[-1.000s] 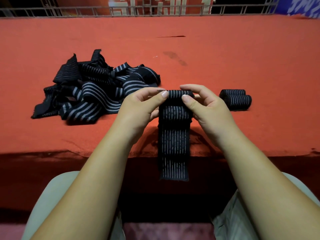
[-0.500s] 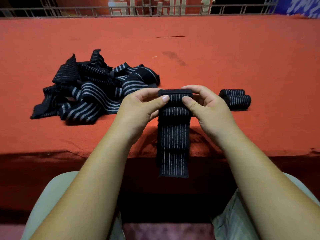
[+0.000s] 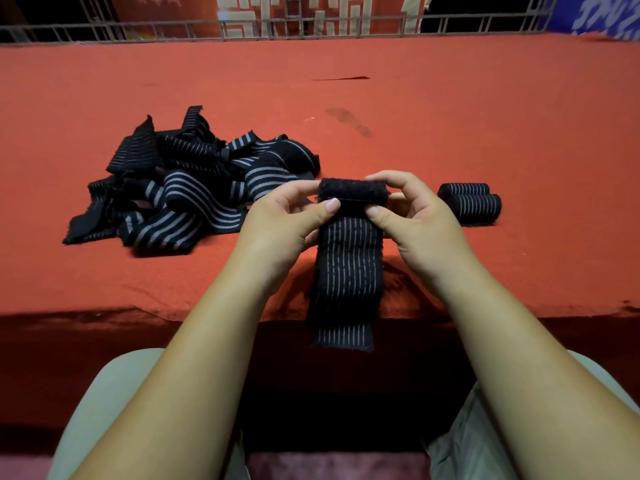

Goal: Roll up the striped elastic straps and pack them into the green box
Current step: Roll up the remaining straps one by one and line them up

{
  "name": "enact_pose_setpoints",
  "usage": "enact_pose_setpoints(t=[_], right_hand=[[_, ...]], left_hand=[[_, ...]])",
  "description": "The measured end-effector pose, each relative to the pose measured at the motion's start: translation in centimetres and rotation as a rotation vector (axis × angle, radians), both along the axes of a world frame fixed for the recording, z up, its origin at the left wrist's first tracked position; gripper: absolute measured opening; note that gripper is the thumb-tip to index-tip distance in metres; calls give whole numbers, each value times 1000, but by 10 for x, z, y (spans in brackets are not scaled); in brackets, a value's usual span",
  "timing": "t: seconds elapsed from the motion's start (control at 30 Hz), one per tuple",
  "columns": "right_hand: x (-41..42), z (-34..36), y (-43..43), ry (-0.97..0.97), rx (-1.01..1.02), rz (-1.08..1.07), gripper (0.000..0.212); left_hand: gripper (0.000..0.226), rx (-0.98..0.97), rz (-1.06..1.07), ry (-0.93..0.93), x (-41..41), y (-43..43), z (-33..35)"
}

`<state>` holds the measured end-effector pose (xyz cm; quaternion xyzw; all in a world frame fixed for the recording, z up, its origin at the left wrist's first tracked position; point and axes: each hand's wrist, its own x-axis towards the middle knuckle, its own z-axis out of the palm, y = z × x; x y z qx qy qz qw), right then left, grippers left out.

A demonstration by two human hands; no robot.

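head view: our left hand [image 3: 280, 220] and right hand [image 3: 415, 220] pinch the two ends of the started roll [image 3: 351, 192], thumbs on its near side — neither is nearer. the roll's axis runs left to right; the strap [image 3: 348, 268] trails from it toward us, over the near edge of the table [image 3: 450, 116], tail hanging. ribbed, stretchy black with pale stripes, fuzzy at the roll. loose straps [image 3: 194, 188] heap leftward, two finished rolls [image 3: 472, 204] lie just right. no green box shows.
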<state>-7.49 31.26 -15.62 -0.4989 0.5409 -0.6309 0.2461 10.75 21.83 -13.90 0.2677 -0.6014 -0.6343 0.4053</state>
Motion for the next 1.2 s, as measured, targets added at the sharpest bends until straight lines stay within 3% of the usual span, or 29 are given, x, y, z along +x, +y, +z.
enact_pose_setpoints(t=[0.27, 0.53, 0.67, 0.83, 1.0, 1.07, 1.13, 1.2], right_hand=[[0, 2, 4, -6, -5, 3, 37], [1, 5, 4, -54, 53, -41, 20], [0, 4, 3, 2, 40, -70, 19], [0, 4, 3, 32, 19, -110, 19], [2, 4, 4, 21, 7, -185, 21], [1, 4, 4, 15, -5, -221, 21], [-1, 4, 3, 2, -20, -251, 21], [-2, 4, 3, -11, -30, -275, 21]], left_hand=[[26, -21, -13, -9, 0, 2, 4], [31, -62, -4, -3, 0, 2, 1], [40, -41, 30, -85, -2, 0, -2], [28, -173, 102, -216, -1, 2, -4], [27, -286, 2, -270, -3, 11, -3], [36, -237, -45, -266, -4, 16, -4], [50, -219, 27, -322, -5, 16, -6], [48, -246, 152, -411, -4, 16, -9]])
